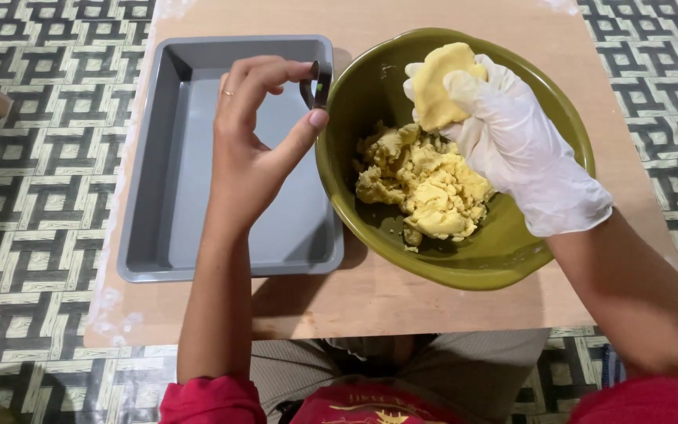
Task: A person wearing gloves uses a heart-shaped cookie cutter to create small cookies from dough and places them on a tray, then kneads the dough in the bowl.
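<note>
An olive-green bowl point(512, 251) on a low wooden table point(370, 302) holds a crumbly mass of yellow dough point(421, 180). My right hand point(519, 145), in a white glove, is over the bowl and squeezes a lump of dough point(437, 86). My bare left hand point(256, 137), with a ring on one finger, pinches a small metal cutter point(319, 85) between thumb and forefinger just beside the bowl's left rim, above the tray.
A grey rectangular baking tray point(151, 235) lies left of the bowl with nothing in it. Flour dusts the table's left edge. The table stands on a floor with a black-and-white geometric pattern point(33, 196). My knees show under the near edge.
</note>
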